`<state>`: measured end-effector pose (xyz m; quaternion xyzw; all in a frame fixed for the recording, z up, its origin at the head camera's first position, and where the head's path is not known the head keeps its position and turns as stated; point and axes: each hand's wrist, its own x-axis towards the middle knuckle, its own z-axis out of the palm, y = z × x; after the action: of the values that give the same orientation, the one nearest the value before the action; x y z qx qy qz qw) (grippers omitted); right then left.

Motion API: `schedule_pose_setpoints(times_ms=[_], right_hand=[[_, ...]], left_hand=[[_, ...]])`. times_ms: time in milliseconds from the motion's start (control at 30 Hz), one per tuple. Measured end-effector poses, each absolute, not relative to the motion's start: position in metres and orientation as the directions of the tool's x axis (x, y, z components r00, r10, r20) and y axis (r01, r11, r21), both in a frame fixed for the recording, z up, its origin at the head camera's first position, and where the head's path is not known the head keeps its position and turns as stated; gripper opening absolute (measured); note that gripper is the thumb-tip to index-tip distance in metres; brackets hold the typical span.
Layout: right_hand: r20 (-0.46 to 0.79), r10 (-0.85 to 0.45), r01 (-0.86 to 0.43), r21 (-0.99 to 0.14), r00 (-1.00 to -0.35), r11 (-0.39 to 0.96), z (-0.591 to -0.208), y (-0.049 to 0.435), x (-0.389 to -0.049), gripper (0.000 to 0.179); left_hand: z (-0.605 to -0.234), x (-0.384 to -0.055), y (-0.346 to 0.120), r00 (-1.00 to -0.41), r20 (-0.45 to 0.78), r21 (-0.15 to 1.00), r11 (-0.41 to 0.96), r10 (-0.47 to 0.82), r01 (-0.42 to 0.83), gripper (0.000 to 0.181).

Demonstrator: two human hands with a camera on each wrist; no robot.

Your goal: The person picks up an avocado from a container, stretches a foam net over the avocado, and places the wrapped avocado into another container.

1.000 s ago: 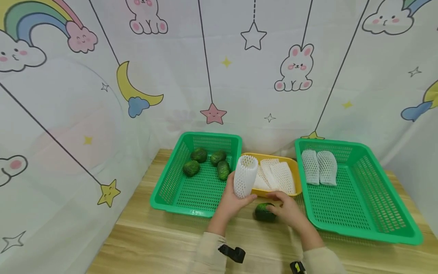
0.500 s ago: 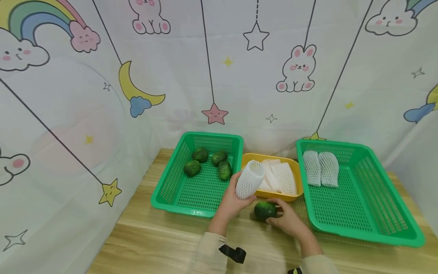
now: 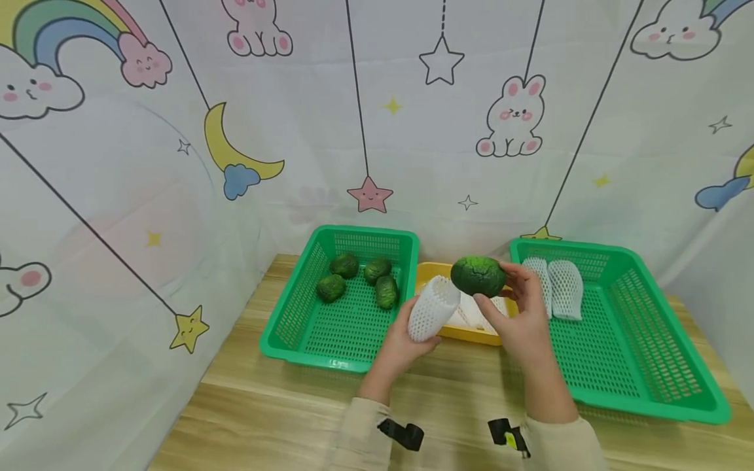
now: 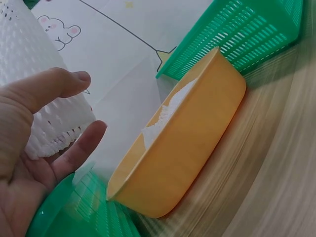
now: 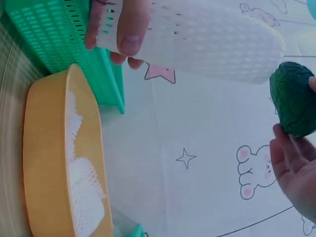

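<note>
My left hand point(image 3: 400, 343) grips a white foam net sleeve point(image 3: 434, 311), tilted so its open top leans right. Thumb and fingers wrap the sleeve's lower part, as the left wrist view shows. Raised beside that opening is a dark green avocado point(image 3: 478, 276), pinched lengthwise by my right hand point(image 3: 524, 311) from its right end. In the right wrist view the avocado point(image 5: 292, 98) sits just at the sleeve's point(image 5: 217, 42) mouth; whether they touch I cannot tell.
A green basket point(image 3: 277, 350) on the left holds several avocados point(image 3: 331, 288). Behind my hands stands a yellow bin point(image 3: 471, 335) with more flat foam sleeves. The right green basket point(image 3: 636, 407) has two filled-looking sleeves point(image 3: 565, 291) at its back left. A patterned curtain hangs behind.
My right hand has taken the avocado from the tabletop and lifted it up to the sleeve's opening. The sleeve in my left hand has tilted further right.
</note>
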<state>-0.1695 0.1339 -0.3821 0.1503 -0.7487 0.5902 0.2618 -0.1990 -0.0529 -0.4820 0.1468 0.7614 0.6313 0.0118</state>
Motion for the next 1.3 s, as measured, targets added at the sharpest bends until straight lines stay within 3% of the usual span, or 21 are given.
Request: schedule_pose_setpoints(times_ms=[167,433,967,1300], right_hand=[[0.676,-0.001,-0.649,-0.707,-0.737,0.282,-0.376,0.128,-0.165,0.059],[0.634,-0.064,-0.609,-0.703,-0.770,0.366,-0.358,0.122,-0.152,0.048],[0.429,-0.190,-0.460,-0.710,-0.883,0.534,-0.391,0.124,-0.167,0.049],[0.416,-0.275,-0.493,-0.628,-0.867,0.602,-0.398,0.116,-0.169,0.050]], left_hand=[[-0.483,-0.200,-0.052,-0.952,0.167,0.960,0.178,0.256,0.216,0.078],[-0.483,-0.200,-0.052,-0.931,0.236,0.937,0.187,0.280,0.294,0.072],[-0.481,-0.199,-0.053,-0.927,0.237,0.930,0.208,0.291,0.303,0.079],[-0.481,-0.199,-0.056,-0.908,0.268,0.925,0.179,0.321,0.336,0.075]])
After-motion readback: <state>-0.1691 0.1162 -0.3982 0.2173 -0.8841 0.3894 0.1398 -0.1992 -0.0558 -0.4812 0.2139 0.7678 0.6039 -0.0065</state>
